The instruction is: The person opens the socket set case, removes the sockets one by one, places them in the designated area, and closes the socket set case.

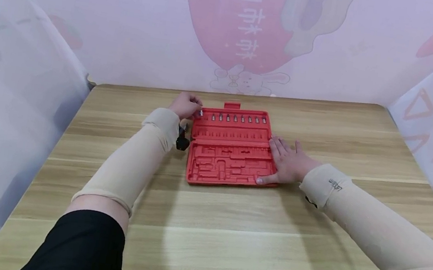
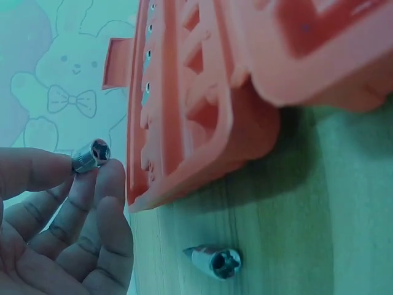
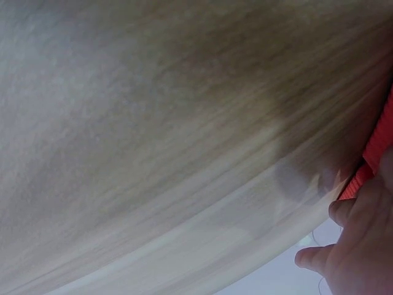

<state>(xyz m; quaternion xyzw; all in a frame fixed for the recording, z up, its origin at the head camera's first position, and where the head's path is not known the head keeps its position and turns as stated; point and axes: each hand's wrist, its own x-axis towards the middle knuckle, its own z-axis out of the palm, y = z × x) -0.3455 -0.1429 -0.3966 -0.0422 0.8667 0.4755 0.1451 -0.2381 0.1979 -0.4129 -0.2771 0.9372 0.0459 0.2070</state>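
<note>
A red plastic tool case (image 1: 234, 145) lies unfolded on the table, with molded slots in both halves. Several small silver bits stand in a row in its far half. My left hand (image 1: 187, 105) is at the case's far left corner and pinches a small silver socket (image 2: 91, 155) between thumb and fingertips; its hollow end faces the left wrist camera. A second socket (image 2: 215, 261), with a pointed tip, lies on the table beside the case. My right hand (image 1: 288, 161) rests on the case's right edge, fingers spread, thumb over the near half.
The wooden table (image 1: 234, 243) reaches back to a printed backdrop (image 1: 149, 19). White side sheets (image 1: 6, 91) hang at left and right. A red latch tab (image 1: 232, 105) sticks out from the case's far edge.
</note>
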